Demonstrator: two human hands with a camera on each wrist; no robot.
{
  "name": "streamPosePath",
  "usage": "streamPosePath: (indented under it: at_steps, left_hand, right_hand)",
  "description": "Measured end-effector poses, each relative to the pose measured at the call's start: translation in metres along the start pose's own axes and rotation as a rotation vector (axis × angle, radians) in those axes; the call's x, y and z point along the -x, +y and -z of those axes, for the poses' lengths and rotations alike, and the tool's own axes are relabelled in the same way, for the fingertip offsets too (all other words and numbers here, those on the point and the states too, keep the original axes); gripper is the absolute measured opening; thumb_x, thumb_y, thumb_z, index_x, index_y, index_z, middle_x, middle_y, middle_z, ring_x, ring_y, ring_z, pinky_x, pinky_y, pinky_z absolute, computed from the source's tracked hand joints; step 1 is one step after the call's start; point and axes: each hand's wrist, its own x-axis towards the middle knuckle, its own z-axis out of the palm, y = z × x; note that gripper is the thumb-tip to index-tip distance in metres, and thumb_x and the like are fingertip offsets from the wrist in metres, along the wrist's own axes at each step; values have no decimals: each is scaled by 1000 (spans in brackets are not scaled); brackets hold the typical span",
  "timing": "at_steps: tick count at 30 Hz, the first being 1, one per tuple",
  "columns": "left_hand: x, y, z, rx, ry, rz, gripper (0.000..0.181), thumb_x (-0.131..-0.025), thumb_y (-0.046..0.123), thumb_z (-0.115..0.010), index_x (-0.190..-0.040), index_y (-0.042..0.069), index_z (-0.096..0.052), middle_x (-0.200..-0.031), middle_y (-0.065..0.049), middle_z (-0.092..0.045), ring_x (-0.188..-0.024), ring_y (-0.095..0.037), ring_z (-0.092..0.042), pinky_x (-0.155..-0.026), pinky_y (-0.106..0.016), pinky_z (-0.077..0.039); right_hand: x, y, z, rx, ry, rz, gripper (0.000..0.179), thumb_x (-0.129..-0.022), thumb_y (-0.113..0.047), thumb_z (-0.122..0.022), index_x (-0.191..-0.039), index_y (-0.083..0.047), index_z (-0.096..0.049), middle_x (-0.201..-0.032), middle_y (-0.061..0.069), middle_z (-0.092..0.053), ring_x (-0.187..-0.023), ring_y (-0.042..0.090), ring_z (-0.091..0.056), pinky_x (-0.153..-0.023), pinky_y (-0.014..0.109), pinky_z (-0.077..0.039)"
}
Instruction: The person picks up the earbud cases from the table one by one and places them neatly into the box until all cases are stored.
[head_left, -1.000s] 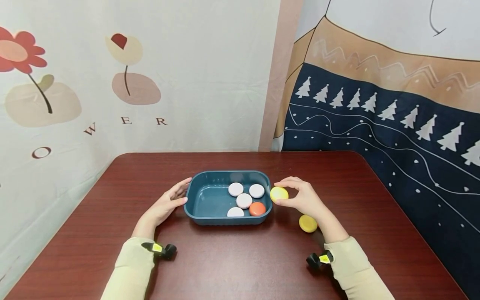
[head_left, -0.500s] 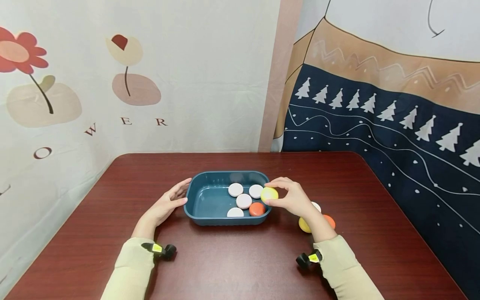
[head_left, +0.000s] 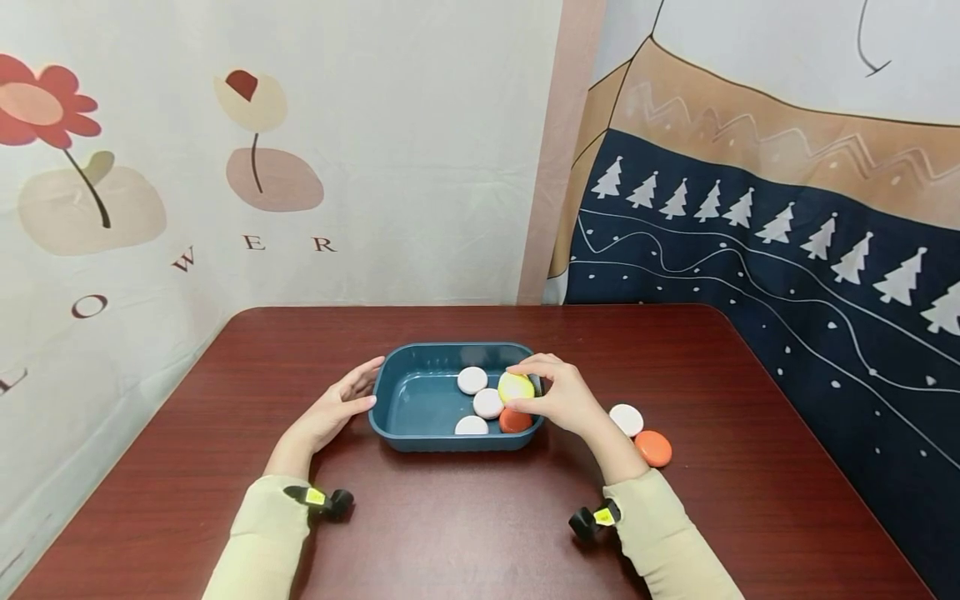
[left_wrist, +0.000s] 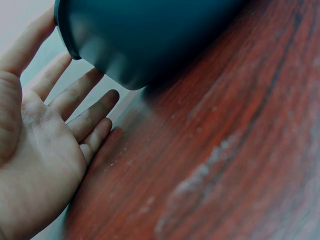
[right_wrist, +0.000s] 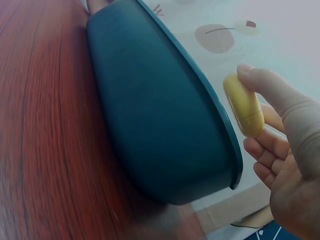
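My right hand [head_left: 558, 396] pinches a yellow disc [head_left: 516, 389] between thumb and fingers, over the right part of a dark teal tray [head_left: 431, 443]. In the right wrist view the yellow disc [right_wrist: 244, 106] has rounded edges and a thin seam, and is held above the level of the rim. Inside the tray lie white discs [head_left: 472, 381] and an orange disc [head_left: 515, 421], partly covered by the yellow one. My left hand [head_left: 330, 414] rests at the tray's left end, its fingers extended; in the left wrist view the fingertips [left_wrist: 111, 97] reach along the outer wall.
On the dark red wooden table [head_left: 465, 525], right of the tray, lie a white disc [head_left: 626, 420] and an orange disc [head_left: 653, 448], close by my right forearm. Printed cloth [head_left: 420, 167] hangs behind the table.
My right hand has carried the yellow disc leftward from beside the tray to over it. The forearm now hides another yellow disc and uncovers the white and orange ones. The left hand stays put.
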Motion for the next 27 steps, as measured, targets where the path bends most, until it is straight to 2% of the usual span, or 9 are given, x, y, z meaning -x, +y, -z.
streamPosePath:
  at_steps: [4, 9, 13, 20, 27]
  left_hand:
    - [0, 0, 0, -3, -2, -1, 66, -95, 5, -55, -152, 7, -22, -152, -22, -24, -136, -28, -26, -97, -18, -34]
    - [-1, 0, 0, -9, 1, 2, 66, -95, 6, -56, -152, 7, -22, -152, -21, -24, -136, -31, -24, -97, -17, -34]
    - [-1, -1, 1, -9, -1, 0, 66, -95, 5, -55, -152, 7, -22, -152, -21, -24, -136, -30, -24, -97, -17, -33]
    - [-2, -2, 1, -8, -2, -4, 66, -95, 4, -55, -152, 7, -23, -152, -20, -24, -136, -28, -25, -98, -18, -33]
    - [-2, -2, 1, -9, 0, -2, 66, -95, 4, -55, -152, 7, -23, -152, -20, -24, -135, -25, -27, -98, -17, -33]
  right_hand:
    - [-3, -2, -6, 0, -4, 8, 48, -71, -22, -86, -113, -5, -71, -111, 1, -63, -109, 20, -52, -91, 53, -43]
    - [-6, -5, -14, 8, 5, -19, 44, -71, -23, -86, -112, -10, -72, -112, 0, -62, -108, 19, -52, -90, 50, -45]
    - [-9, -8, -22, 14, 9, -19, 43, -71, -23, -86, -111, -12, -73, -110, -3, -62, -105, 16, -53, -86, 46, -47]
    - [-14, -10, -34, 16, 20, 58, 48, -68, -21, -88, -111, -8, -73, -105, -3, -65, -101, 15, -54, -85, 52, -45]
    - [-16, -18, -42, 21, 10, 33, 47, -69, -22, -87, -113, -11, -73, -108, -2, -63, -103, 16, -51, -84, 51, -46]
